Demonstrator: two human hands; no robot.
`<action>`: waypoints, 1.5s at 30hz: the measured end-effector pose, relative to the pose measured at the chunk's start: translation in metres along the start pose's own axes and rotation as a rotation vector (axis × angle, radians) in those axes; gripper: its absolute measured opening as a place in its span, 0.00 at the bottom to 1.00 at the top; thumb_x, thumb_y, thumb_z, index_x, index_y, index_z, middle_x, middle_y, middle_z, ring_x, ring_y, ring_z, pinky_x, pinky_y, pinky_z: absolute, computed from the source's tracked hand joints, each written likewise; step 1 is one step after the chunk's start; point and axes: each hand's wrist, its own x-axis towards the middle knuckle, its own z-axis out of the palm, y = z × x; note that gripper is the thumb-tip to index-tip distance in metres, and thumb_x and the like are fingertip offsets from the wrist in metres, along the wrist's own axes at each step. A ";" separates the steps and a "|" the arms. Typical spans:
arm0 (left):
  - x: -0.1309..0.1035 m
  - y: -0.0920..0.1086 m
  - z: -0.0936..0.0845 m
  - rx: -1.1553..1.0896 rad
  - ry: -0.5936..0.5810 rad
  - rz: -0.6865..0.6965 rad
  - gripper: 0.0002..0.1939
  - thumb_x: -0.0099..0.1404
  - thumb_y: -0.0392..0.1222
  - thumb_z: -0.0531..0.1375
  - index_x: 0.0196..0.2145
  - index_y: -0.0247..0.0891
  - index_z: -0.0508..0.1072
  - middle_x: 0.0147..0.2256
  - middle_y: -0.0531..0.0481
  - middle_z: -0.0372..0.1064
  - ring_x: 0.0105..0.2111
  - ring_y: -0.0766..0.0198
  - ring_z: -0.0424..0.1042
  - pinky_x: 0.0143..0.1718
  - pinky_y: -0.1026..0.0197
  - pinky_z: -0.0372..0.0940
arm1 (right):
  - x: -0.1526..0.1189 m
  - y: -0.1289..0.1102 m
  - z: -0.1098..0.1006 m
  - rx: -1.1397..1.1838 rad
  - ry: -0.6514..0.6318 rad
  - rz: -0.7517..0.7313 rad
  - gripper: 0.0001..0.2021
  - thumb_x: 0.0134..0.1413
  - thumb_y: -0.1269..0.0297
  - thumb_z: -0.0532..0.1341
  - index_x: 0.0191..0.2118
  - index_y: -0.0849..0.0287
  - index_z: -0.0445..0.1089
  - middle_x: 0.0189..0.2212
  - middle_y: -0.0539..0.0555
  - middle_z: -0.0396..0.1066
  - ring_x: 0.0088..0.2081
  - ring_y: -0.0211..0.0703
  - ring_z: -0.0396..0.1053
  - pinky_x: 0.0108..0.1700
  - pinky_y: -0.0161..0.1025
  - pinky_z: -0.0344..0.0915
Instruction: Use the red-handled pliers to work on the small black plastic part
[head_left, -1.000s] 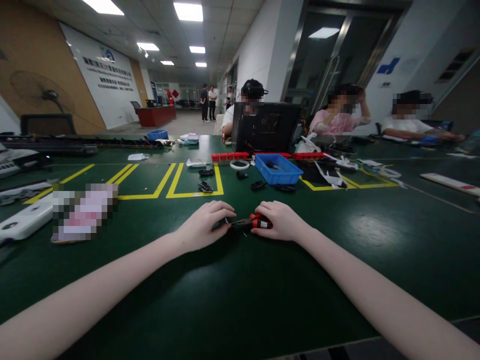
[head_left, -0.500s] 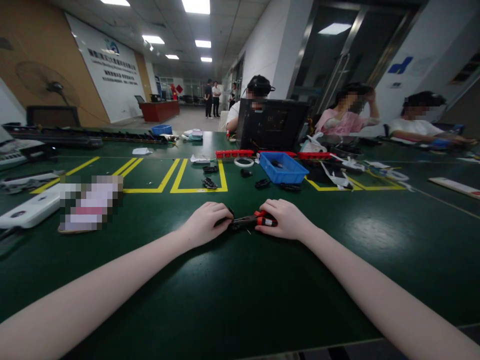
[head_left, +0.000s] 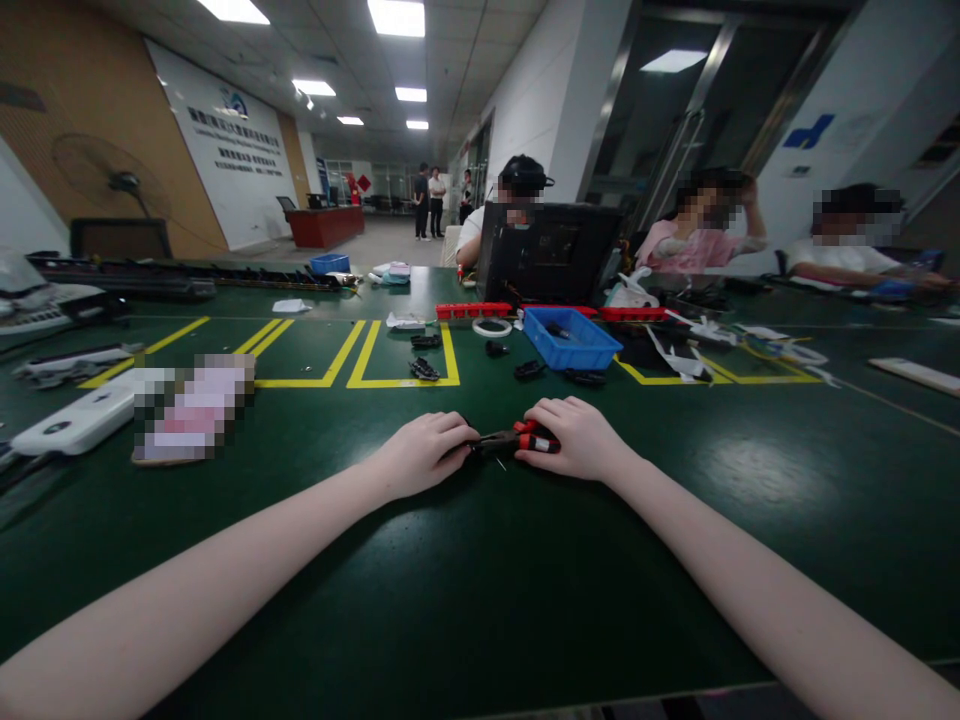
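My right hand [head_left: 574,438] is closed round the red and black handles of a pair of pliers [head_left: 498,440], whose dark jaws point left. My left hand [head_left: 429,452] is closed in a pinch at the jaw end, on a small black part that the fingers mostly hide. Whether the jaws grip that part I cannot tell. Just below the jaws lies a thin pale sliver [head_left: 502,463] on the green table [head_left: 480,600].
Beyond my hands are a blue bin [head_left: 571,345], several small black parts, a white ring [head_left: 492,327] and red strips [head_left: 472,311]. A white power bank [head_left: 82,418] and a blurred-out phone [head_left: 196,410] lie left. Co-workers sit behind a black monitor [head_left: 551,255].
The camera view has shifted slightly. My left fingers now cover more of the black part by the jaws. My right hand keeps its hold on the pliers.
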 end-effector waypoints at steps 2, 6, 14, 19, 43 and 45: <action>0.000 0.001 -0.001 -0.022 0.005 0.000 0.12 0.69 0.34 0.53 0.49 0.37 0.69 0.46 0.44 0.69 0.44 0.58 0.72 0.45 0.56 0.68 | 0.000 0.002 0.000 -0.008 0.005 0.000 0.22 0.53 0.44 0.61 0.40 0.60 0.70 0.36 0.58 0.73 0.36 0.49 0.70 0.38 0.43 0.58; 0.000 0.001 0.000 -0.027 0.021 -0.005 0.12 0.68 0.34 0.55 0.48 0.37 0.69 0.46 0.43 0.69 0.45 0.57 0.71 0.47 0.54 0.68 | -0.002 0.006 0.000 -0.027 0.010 0.004 0.22 0.53 0.44 0.61 0.40 0.61 0.70 0.37 0.59 0.73 0.37 0.49 0.70 0.40 0.43 0.58; 0.000 -0.001 0.003 -0.063 0.024 -0.018 0.11 0.67 0.33 0.55 0.47 0.36 0.69 0.46 0.43 0.69 0.46 0.57 0.72 0.48 0.54 0.69 | -0.003 0.009 0.002 -0.042 0.031 0.016 0.22 0.55 0.44 0.60 0.40 0.61 0.69 0.37 0.59 0.73 0.37 0.50 0.70 0.42 0.45 0.59; 0.000 -0.001 0.001 -0.037 0.030 -0.029 0.11 0.67 0.34 0.57 0.47 0.38 0.70 0.48 0.43 0.68 0.46 0.56 0.72 0.48 0.52 0.69 | -0.003 0.008 0.001 -0.032 0.102 0.017 0.21 0.52 0.45 0.62 0.39 0.60 0.69 0.37 0.58 0.73 0.38 0.50 0.70 0.43 0.46 0.60; 0.000 -0.012 0.007 -0.142 0.035 -0.044 0.09 0.65 0.33 0.59 0.44 0.38 0.70 0.51 0.43 0.70 0.52 0.56 0.70 0.58 0.44 0.62 | -0.003 0.004 0.003 -0.035 0.176 -0.021 0.21 0.52 0.45 0.62 0.41 0.60 0.70 0.38 0.60 0.73 0.40 0.53 0.70 0.45 0.48 0.61; 0.000 -0.012 0.007 -0.139 0.036 -0.045 0.08 0.66 0.34 0.59 0.43 0.38 0.70 0.51 0.43 0.69 0.52 0.56 0.70 0.57 0.45 0.62 | -0.004 0.004 0.004 -0.039 0.168 -0.021 0.21 0.52 0.45 0.62 0.40 0.60 0.70 0.38 0.60 0.73 0.40 0.53 0.70 0.44 0.48 0.62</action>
